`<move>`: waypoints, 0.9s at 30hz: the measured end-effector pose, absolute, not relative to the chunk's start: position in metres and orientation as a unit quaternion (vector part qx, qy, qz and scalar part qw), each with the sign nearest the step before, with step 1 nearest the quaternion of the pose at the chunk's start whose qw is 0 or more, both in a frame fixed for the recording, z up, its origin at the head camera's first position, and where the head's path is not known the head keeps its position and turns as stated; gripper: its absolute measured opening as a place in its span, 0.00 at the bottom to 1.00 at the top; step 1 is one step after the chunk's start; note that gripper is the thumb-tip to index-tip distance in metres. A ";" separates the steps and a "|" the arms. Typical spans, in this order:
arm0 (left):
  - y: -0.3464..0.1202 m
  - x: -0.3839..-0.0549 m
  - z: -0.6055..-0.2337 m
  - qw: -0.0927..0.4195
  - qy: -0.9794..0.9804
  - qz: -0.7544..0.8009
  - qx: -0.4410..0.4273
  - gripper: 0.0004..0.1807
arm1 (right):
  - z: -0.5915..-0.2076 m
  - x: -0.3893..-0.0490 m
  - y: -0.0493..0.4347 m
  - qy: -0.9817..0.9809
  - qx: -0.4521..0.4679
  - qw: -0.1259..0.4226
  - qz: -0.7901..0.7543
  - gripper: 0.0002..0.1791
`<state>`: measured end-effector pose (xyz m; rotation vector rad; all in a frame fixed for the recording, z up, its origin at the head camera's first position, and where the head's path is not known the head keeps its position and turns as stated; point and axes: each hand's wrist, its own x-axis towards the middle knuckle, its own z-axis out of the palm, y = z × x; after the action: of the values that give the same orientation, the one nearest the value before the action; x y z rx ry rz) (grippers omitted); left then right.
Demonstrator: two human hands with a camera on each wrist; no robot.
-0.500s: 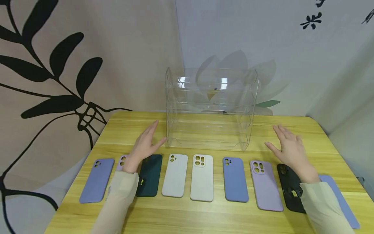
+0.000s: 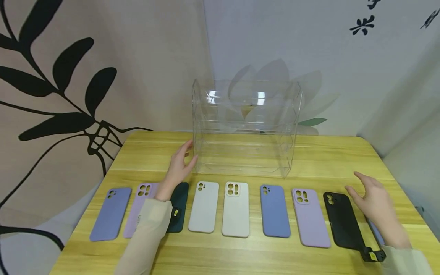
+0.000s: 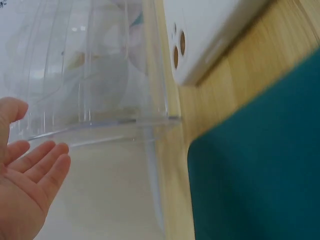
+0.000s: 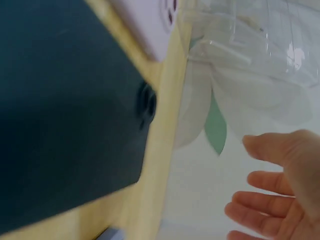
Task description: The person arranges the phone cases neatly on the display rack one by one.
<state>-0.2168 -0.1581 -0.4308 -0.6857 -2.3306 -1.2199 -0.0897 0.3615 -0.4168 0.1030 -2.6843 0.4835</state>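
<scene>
My left hand (image 2: pixel 177 168) has its fingers extended beside the left wall of a clear acrylic rack (image 2: pixel 242 169), with fingertips right at that wall in the head view. Below its wrist lies a dark green phone case (image 2: pixel 180 198), large in the left wrist view. Relaxed and holding nothing, my right hand (image 2: pixel 376 198) hovers at the right, thumb apart from the fingers. A black phone case (image 2: pixel 343 221) lies just left of it. Under the right forearm, a blue phone case (image 2: pixel 375 231) is mostly hidden.
Along the wooden table (image 2: pixel 220 258) runs a row of more phone cases: a blue one (image 2: pixel 110 214), a purple one (image 2: pixel 137 208), two white ones (image 2: pixel 204 208), another blue one (image 2: pixel 275 212) and another purple one (image 2: pixel 311 219). A patterned wall (image 2: pixel 165 57) stands behind.
My right hand has moved right and back toward me, uncovering more of the black case. The left hand has shifted slightly right, closer against the rack's left side.
</scene>
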 end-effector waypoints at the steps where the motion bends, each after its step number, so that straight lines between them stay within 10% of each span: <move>1: -0.157 -0.217 -0.431 0.208 -0.835 -0.449 -0.241 0.28 | -0.419 -0.086 0.365 -0.966 0.025 0.195 0.169 0.28; 27: -0.132 -0.214 -0.411 0.151 -0.749 -0.641 -0.072 0.20 | -0.460 -0.049 0.417 -0.981 -0.150 0.004 0.127 0.46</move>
<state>-0.2139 -0.1322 -0.4110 -0.2056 -2.1507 -1.8405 -0.0493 0.4168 -0.4600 -0.4691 -3.0717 0.3978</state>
